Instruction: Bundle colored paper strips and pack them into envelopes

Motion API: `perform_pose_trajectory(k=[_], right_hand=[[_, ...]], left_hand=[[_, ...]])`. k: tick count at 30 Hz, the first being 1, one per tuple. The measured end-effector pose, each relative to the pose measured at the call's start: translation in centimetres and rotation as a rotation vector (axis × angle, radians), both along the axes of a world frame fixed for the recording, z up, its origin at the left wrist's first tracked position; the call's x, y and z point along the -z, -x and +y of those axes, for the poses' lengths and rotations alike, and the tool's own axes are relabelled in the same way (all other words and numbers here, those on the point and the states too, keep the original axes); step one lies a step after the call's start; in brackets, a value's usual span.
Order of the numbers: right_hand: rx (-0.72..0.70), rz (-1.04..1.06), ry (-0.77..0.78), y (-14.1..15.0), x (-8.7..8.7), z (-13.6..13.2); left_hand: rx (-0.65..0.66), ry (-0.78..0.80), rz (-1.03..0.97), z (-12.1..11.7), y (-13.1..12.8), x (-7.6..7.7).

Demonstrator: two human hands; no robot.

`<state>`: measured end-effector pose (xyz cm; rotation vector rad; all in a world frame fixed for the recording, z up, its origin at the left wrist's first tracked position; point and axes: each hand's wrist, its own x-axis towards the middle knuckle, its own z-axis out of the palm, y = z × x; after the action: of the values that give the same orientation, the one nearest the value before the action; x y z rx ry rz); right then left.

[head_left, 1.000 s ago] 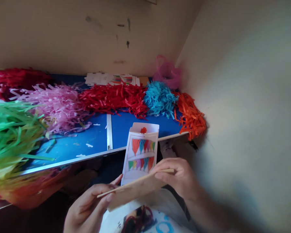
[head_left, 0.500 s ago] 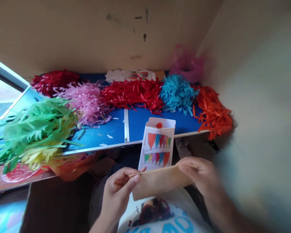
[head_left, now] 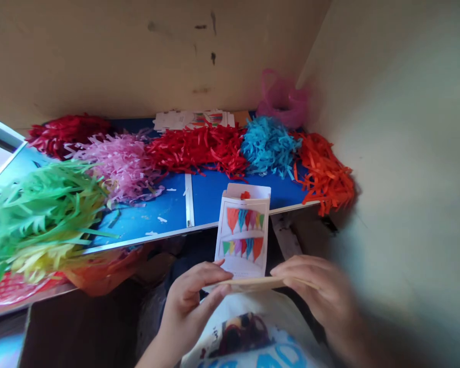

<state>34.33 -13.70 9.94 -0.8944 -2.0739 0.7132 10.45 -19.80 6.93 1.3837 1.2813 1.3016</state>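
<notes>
My left hand pinches one end of a folded brown paper piece between thumb and fingers. At its other end, my right hand grips it the same way. The piece is seen nearly edge-on, so most of its face is hidden. Just beyond it a white box leans upright with its top open, printed with rows of colourful tassels. A bit of red-orange paper shows at the box's mouth.
On the blue table lie shredded paper bunches: green, pink, red, blue and orange. Behind are flat printed cards and a pink plastic bag. A wall stands close on the right.
Both hands have lowered slightly and tilted the brown paper piece from showing its broad face to nearly edge-on. The camera view has shifted a little to the right.
</notes>
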Motion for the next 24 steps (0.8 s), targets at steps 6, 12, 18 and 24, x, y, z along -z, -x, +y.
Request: perform_pose_trajectory(k=[6, 12, 18, 24], right_hand=[[0.002, -0.005, 0.015, -0.3, 0.2, -0.2], [-0.053, 0.029, 0.050, 0.6, 1.7, 0.5], [-0.124, 0.078, 0.091, 2.0, 3.0, 0.7], [-0.097, 0.063, 0.181, 2.5, 3.2, 0.6]], left_hand=[[0.066, -0.057, -0.002, 0.1, -0.3, 0.3], [0.043, -0.083, 0.141, -0.5, 0.3, 0.5], [0.063, -0.181, 0.397, -0.1, 0.7, 0.3], [-0.005, -0.275, 0.617, 0.6, 0.7, 1.0]])
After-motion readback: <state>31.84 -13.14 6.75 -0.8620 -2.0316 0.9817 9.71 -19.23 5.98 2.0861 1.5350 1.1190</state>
